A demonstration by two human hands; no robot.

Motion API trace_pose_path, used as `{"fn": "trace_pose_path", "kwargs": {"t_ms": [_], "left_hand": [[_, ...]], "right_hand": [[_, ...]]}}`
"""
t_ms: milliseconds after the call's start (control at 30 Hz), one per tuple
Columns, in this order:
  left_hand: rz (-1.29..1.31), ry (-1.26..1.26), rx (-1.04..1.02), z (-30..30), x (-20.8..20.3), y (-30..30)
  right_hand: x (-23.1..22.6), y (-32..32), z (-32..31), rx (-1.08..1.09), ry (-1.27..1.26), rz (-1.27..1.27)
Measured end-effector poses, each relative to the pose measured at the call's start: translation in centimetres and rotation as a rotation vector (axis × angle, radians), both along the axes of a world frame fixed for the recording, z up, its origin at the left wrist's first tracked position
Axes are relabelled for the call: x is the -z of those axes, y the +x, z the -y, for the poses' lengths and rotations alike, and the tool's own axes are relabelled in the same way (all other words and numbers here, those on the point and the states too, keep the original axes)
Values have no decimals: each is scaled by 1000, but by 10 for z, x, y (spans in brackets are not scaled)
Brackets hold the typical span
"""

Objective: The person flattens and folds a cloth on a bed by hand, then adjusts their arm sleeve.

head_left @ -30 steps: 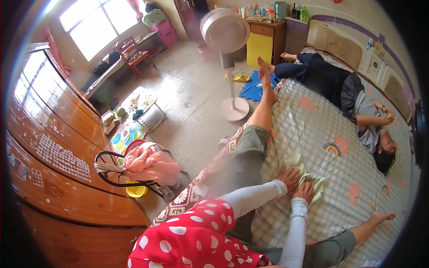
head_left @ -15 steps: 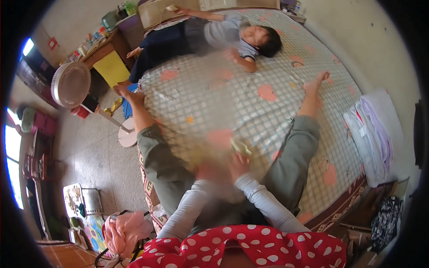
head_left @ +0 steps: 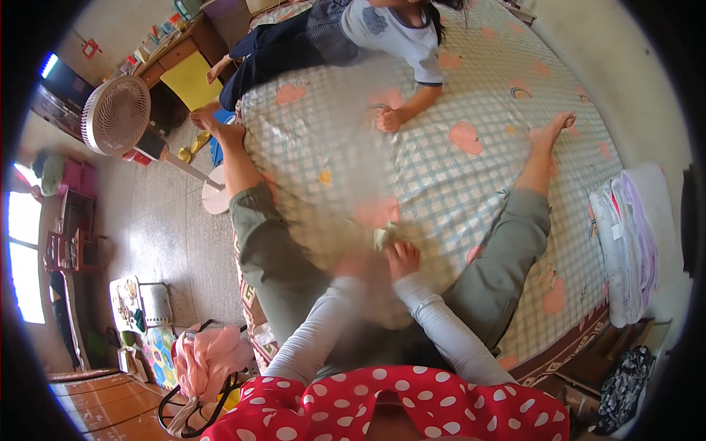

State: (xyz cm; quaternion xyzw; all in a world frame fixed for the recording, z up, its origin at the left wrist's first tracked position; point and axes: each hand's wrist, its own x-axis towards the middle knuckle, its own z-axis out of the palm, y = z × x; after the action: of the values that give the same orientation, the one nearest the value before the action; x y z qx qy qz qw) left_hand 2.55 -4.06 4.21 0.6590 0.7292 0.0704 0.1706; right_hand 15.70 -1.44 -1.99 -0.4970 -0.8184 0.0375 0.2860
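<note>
Between my spread legs, both my hands are close together over the checked bedsheet (head_left: 441,191). My right hand (head_left: 403,259) has its fingers curled round a small, crumpled, pale greenish-white piece (head_left: 384,235), whose kind I cannot make out. Close beside it on the left is my left hand (head_left: 353,264). A hazy smear down the middle of the picture blurs its fingers, so whether it grips anything is hidden. My grey sleeves and red polka-dot garment (head_left: 390,397) show at the lower edge.
Across the bed's far side, a person (head_left: 390,29) leans on one forearm. A white fan (head_left: 118,117) stands left of the bed, near a wooden desk (head_left: 176,51). Folded bedding (head_left: 625,250) is stacked at the right. A pink cloth (head_left: 209,360) hangs at the lower left.
The person on the bed has risen from lying down onto a forearm. The pale piece now shows at the left of my right hand's fingers. My view has shifted slightly.
</note>
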Motion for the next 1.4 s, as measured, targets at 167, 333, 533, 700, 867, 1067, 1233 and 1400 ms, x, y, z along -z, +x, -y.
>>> {"fn": "trace_pose_path", "kwargs": {"t_ms": [167,333,533,700,867,1067,1233,1400], "left_hand": [[108,17,25,-27,-31,1],[329,252,-28,-58,-32,-7],[350,583,28,-139,-17,-38],[334,760,-1,-209,-42,-63],[238,940,47,-272,-74,-91],[2,376,-288,-328,-14,-114],[-89,172,-393,-338,13,-106],[-181,216,-294,-324,32,-98]], "right_hand": [[-32,-11,-28,-96,-305,-139],[-54,-23,-73,-104,-84,-266],[-87,-38,-151,-157,-3,-142],[-115,-60,-228,-199,258,-160],[-134,-89,-292,-188,407,-169],[-80,-96,-358,38,-61,-68],[-50,-114,-362,200,-144,93],[-30,-108,-338,90,44,228]]}}
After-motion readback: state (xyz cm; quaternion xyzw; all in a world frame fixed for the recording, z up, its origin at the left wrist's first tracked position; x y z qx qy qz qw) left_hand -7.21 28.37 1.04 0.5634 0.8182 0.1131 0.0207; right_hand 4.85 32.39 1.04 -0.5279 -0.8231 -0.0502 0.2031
